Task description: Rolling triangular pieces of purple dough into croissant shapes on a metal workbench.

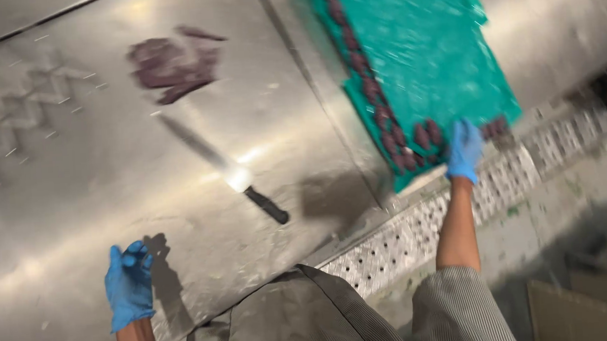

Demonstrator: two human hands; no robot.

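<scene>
Right now my right hand [464,151], in a blue glove, grips the near edge of the green rectangular plastic cutting board [423,55], fingers [469,137] closed over the rim, thumb hidden beneath it. The board lies at the far right of the brushed steel surface [90,178], its near corner reaching out past the edge over a perforated metal strip [421,226]. I judge I am in the middle of shifting or tipping this board; any next move would call for a firm hold and a level board, since small dark purple-brown pieces [385,115] line its left and near edges and could slide off.

My left hand [129,284], also gloved in blue, rests on the surface near its front edge, fingers loosely curled and holding nothing.

Counting: one board; one long steel knife with a black handle [225,170], lying flat mid-surface, well apart from both hands; one heap of dark purple slices [175,64] further back, left of the board. The pieces on the board are too blurred to count exactly, roughly a dozen or more.
</scene>
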